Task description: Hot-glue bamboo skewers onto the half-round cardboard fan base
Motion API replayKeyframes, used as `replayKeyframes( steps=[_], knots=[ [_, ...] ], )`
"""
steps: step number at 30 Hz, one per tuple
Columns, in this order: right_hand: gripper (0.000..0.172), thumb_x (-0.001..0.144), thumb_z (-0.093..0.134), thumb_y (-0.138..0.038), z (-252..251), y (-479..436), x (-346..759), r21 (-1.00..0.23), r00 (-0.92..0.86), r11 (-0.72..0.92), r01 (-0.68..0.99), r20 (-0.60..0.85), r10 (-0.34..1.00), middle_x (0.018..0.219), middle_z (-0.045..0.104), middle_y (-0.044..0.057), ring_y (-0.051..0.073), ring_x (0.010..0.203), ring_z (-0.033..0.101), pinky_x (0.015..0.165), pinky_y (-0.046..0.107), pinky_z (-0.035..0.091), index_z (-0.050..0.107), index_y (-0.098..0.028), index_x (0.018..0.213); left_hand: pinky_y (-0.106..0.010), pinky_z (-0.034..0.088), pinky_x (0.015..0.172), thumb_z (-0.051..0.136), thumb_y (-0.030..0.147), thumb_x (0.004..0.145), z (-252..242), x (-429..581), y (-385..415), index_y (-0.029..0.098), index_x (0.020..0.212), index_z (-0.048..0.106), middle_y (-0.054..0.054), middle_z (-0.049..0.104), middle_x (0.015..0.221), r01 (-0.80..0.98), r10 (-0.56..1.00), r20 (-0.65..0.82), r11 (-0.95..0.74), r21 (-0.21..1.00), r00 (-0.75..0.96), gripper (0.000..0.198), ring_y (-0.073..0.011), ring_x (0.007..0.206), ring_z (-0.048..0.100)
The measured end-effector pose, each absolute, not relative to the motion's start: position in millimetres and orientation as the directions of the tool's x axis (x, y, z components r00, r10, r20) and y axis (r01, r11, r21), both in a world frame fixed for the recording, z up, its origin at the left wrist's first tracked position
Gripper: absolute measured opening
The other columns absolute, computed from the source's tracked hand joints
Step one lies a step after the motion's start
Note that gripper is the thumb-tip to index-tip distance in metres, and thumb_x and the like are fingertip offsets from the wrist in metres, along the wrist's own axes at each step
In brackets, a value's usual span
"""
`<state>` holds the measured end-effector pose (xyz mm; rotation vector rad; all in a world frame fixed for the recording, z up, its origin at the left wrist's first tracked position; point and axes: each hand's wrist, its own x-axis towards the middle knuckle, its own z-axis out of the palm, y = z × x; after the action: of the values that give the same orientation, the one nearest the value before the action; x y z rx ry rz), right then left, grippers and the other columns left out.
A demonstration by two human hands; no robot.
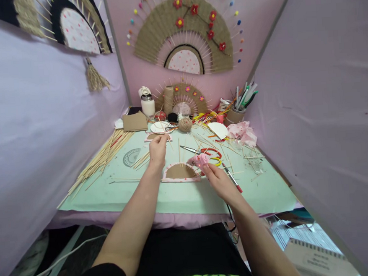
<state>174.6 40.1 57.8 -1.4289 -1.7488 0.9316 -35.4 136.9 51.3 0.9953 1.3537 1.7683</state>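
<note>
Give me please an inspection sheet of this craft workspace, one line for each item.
Surface: green mat, strewn with loose sticks.
Job's things: cardboard half-circle with pink rim, flat between the hands.
Clutter: stick bundle, scissors, twine ball, pen cup.
Hands: left hand pinches a thin stick; right hand grips a pink glue gun.
Cables: black cord drops over the desk edge; white cable on the floor.
Surroundings: cloth walls; woven fan hung behind.
</note>
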Motion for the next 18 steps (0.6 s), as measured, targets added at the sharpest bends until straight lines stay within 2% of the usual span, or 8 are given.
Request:
replayKeyframes(
  steps=[7, 18],
  knots=[
    [0.038, 0.092, 0.038, -0.055, 58.8, 39.4, 172.4, -0.859, -0.162, 0.125, 0.496, 0.050, 0.986, 0.060, 0.046, -0.002, 0.019, 0.063, 0.048, 0.059, 0.028, 0.036, 0.046, -0.024, 0.071, -0.022, 0.024, 0.050, 0.063, 0.038, 0.075, 53.2, -35.2, 135.0, 0.018, 0.061, 0.053, 0.007, 0.037, 0.054, -0.113, 0.874, 0.150, -0.226, 0.968, -0.463, 0.027, -0.0079, 0.053, 0.029],
    [0.040, 0.092, 0.038, -0.055, 54.7, 42.1, 173.2, -0.845, -0.159, 0.148, 0.513, 0.076, 0.984, 0.061, 0.050, 0.000, 0.020, 0.066, 0.050, 0.062, 0.029, 0.037, 0.048, -0.023, 0.070, -0.023, 0.025, 0.051, 0.064, 0.038, 0.073, 51.5, -34.9, 136.7, 0.017, 0.061, 0.056, 0.007, 0.039, 0.054, -0.142, 0.874, 0.138, -0.228, 0.963, -0.467, 0.025, -0.0078, 0.053, 0.030]
  ],
)
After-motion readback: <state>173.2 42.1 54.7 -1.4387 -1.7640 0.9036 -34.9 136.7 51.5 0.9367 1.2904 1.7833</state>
